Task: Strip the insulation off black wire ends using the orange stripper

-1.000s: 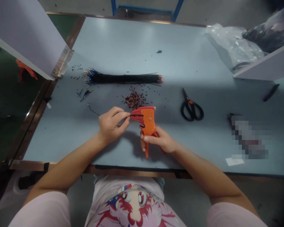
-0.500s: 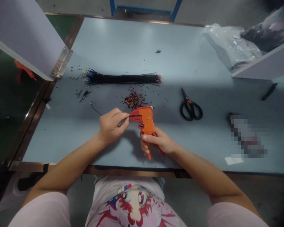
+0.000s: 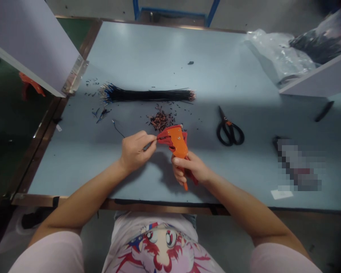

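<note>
My right hand (image 3: 191, 169) grips the handles of an orange wire stripper (image 3: 176, 143), with the tool's jaws pointing left. My left hand (image 3: 136, 151) pinches a thin black wire (image 3: 118, 130) between fingers and thumb. The wire's tip enters the stripper's red jaws, and its tail trails up and left over the table. Just above the stripper lies a small heap of cut wire scraps (image 3: 160, 120). Farther up, a long bundle of black wires (image 3: 146, 95) with blue and reddish ends lies across the table.
Black-handled scissors (image 3: 229, 131) lie right of my hands, and a pixelated object (image 3: 297, 165) lies farther right. A plastic bag (image 3: 278, 51) sits at the far right corner. A pale panel (image 3: 25, 41) stands at the upper left, and small wire pieces (image 3: 101, 115) are scattered left.
The stripper has tilted, its jaws turning up and its handle end swinging right in my right hand. The wire tip stays in the jaws, and my left hand has barely moved.
</note>
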`<state>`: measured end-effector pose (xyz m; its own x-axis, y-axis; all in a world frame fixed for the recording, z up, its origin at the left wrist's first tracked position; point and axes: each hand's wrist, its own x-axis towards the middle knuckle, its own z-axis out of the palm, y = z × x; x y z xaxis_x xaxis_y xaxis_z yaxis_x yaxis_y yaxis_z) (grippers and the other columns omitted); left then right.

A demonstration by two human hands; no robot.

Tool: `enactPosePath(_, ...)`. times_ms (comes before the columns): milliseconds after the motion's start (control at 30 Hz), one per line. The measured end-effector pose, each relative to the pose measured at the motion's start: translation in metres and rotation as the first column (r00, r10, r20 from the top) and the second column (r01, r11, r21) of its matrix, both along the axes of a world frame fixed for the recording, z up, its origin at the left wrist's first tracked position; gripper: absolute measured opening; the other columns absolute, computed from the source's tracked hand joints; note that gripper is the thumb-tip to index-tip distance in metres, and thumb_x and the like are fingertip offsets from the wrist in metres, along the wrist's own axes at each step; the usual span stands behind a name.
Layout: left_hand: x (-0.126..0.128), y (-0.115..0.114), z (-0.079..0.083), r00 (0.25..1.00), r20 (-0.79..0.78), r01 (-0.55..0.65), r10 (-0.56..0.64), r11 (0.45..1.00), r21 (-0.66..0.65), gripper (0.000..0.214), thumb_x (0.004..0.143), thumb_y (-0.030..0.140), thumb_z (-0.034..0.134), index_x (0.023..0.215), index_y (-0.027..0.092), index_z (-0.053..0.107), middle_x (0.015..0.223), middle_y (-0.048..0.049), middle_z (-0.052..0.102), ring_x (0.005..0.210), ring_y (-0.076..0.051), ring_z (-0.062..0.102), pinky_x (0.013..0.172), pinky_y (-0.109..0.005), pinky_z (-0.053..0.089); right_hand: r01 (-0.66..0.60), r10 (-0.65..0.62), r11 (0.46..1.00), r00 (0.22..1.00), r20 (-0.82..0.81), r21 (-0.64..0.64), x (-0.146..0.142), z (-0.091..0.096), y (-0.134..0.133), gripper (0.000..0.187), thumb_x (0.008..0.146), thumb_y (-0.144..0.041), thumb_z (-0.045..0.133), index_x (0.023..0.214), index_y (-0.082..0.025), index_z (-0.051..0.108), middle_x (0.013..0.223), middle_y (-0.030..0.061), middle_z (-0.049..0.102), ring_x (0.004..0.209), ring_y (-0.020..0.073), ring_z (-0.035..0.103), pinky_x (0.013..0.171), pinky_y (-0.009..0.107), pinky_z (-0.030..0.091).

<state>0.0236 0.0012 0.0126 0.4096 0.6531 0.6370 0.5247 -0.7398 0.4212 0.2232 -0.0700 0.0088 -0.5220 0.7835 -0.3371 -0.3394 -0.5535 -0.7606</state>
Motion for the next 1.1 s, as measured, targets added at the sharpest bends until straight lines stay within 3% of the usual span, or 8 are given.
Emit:
enactPosePath(100, -0.006, 0.008, 0.004, 0.998, 0.051, -0.042, 0.043, 0.999, -0.007, 0.006, 0.076, 0.014, 0.059, 0.075, 0.017, 0.065, 0.056, 0.0040, 0.050, 0.051, -0.006, 0.041, 0.051, -0.020, 0.032, 0.146, -0.146, 0.989, 0.989, -0.007, -0.024, 0.012, 0.008, 0.007, 0.031, 0.080, -0.034, 0.063, 0.062, -0.016, 0.046, 0.047, -0.0043, 0.046, 0.037, 0.0094, 0.047, 0.040, 0.026, 0.048)
enactPosePath(200, -0.010, 0.014, 0.009, 0.983, 0.146, -0.095, 0.110, 0.990, -0.108, 0.006, 0.075, 0.016, 0.061, 0.071, 0.017, 0.065, 0.055, 0.0043, 0.051, 0.050, -0.006, 0.042, 0.051, -0.019, 0.033, 0.239, -0.238, 0.969, 0.971, 0.014, -0.060, 0.023, 0.014, 0.014, 0.025, 0.079, -0.033, 0.065, 0.069, -0.016, 0.049, 0.052, -0.0033, 0.050, 0.041, 0.0106, 0.050, 0.043, 0.028, 0.051)
enactPosePath(367, -0.005, 0.013, 0.009, 0.972, 0.212, -0.049, 0.106, 0.965, -0.256, 0.010, 0.076, 0.014, 0.059, 0.076, 0.017, 0.068, 0.062, 0.0016, 0.058, 0.056, -0.007, 0.049, 0.053, -0.019, 0.038, 0.070, -0.063, 0.994, 0.995, 0.076, -0.083, 0.022, 0.009, 0.012, 0.026, 0.074, -0.032, 0.070, 0.085, -0.013, 0.055, 0.067, 0.0045, 0.062, 0.057, 0.0176, 0.063, 0.055, 0.034, 0.055)
enactPosePath(600, 0.001, 0.006, 0.005, 0.982, 0.178, -0.016, 0.065, 0.965, -0.262, 0.005, 0.075, 0.013, 0.060, 0.074, 0.015, 0.065, 0.065, 0.0007, 0.061, 0.058, -0.007, 0.051, 0.055, -0.019, 0.040, -0.076, 0.076, 0.997, 0.997, 0.006, -0.022, 0.009, 0.008, 0.003, 0.028, 0.074, -0.030, 0.069, 0.090, -0.012, 0.056, 0.073, 0.0044, 0.063, 0.062, 0.0179, 0.065, 0.056, 0.033, 0.055)
enactPosePath(833, 0.002, 0.004, 0.003, 0.983, 0.180, 0.022, 0.017, 0.977, -0.211, 0.005, 0.076, 0.014, 0.061, 0.075, 0.016, 0.065, 0.064, 0.0010, 0.059, 0.055, -0.007, 0.048, 0.053, -0.020, 0.037, -0.023, 0.020, 0.998, 0.999, -0.043, -0.053, 0.008, 0.008, 0.000, 0.028, 0.075, -0.031, 0.069, 0.092, -0.012, 0.055, 0.074, 0.0049, 0.064, 0.066, 0.0185, 0.066, 0.061, 0.033, 0.056)
enactPosePath(1100, 0.002, 0.002, 0.007, 0.986, 0.155, 0.087, -0.060, 0.982, -0.169, 0.009, 0.079, 0.013, 0.059, 0.080, 0.016, 0.068, 0.062, -0.0009, 0.060, 0.056, -0.009, 0.049, 0.055, -0.022, 0.038, -0.065, 0.065, 0.998, 0.997, -0.035, 0.007, 0.005, 0.011, -0.003, 0.027, 0.078, -0.031, 0.067, 0.092, -0.012, 0.055, 0.072, 0.0040, 0.063, 0.064, 0.0173, 0.065, 0.058, 0.032, 0.056)
